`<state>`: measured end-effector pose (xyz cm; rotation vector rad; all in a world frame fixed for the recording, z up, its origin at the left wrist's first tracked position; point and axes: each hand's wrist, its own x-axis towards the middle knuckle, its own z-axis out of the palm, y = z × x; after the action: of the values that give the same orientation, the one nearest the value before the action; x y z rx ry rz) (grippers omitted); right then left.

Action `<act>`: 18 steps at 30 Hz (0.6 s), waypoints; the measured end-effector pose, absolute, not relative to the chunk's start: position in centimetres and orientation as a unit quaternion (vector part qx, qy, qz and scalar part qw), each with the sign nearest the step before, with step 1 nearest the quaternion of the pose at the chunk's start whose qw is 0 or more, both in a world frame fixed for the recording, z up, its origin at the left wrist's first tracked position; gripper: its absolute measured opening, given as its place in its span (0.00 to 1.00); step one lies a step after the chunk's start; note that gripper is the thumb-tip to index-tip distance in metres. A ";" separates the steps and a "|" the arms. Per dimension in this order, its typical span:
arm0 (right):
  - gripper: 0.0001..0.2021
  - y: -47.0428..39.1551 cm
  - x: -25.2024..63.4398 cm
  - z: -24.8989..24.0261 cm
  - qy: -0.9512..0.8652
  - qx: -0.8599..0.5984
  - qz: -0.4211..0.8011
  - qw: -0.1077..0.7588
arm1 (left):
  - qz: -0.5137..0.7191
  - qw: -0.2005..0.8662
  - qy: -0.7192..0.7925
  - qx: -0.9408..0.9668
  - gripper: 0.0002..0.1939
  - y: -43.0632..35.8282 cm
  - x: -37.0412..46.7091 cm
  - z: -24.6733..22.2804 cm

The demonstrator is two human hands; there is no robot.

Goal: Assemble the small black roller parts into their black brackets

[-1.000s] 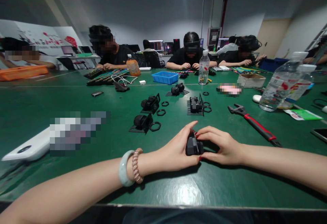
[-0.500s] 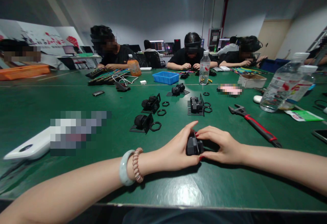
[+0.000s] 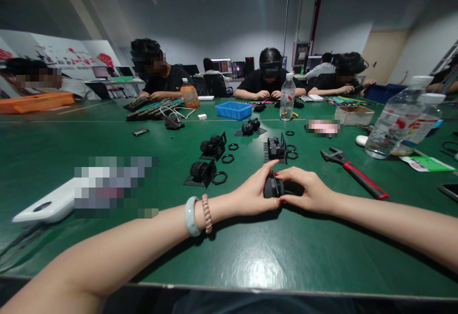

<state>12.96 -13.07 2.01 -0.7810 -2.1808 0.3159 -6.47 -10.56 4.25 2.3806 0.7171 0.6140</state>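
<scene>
Between my hands, low over the green table, is a black plastic fitting with a flat plate (image 3: 272, 187). My left hand (image 3: 252, 193) is closed round its left side, thumb and fingers on the body. My right hand (image 3: 309, 190) pinches the plate side at top and bottom with its fingertips. Just beyond stands a similar black fitting on a slotted bracket (image 3: 275, 147), with black ring nuts (image 3: 292, 155) beside it. To the left are more such fittings (image 3: 201, 172), a black hexagonal ring nut (image 3: 219, 177) lying by the nearest one.
An adjustable wrench (image 3: 358, 173) with red-black handle lies right of my hands. Water bottles (image 3: 386, 128) stand farther right. A blue tray (image 3: 234, 110), an orange drink bottle (image 3: 189, 95) and a cardboard box (image 3: 354, 115) are farther back. Several people sit across the table.
Both hands have moved slightly away from me across the table with the black fitting, closer to the fitting behind it. The grip looks the same. The camera view has shifted a little.
</scene>
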 end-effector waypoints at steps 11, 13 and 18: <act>0.18 -10.3 14.7 1.2 -0.806 -0.338 0.244 0.421 | 0.269 0.274 0.269 0.883 0.40 -8.2 -3.8 3.4; 0.18 -10.4 14.7 1.1 -0.810 -0.329 0.245 0.419 | 0.266 0.280 0.269 0.882 0.41 -8.3 -4.1 3.6; 0.18 -10.8 14.5 1.3 -0.823 -0.316 0.229 0.413 | 0.259 0.279 0.256 0.889 0.42 -8.4 -4.6 3.6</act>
<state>14.51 -10.80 1.34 -0.7945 -2.0691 0.5768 -4.60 -8.35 3.64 2.3830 0.6853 0.6950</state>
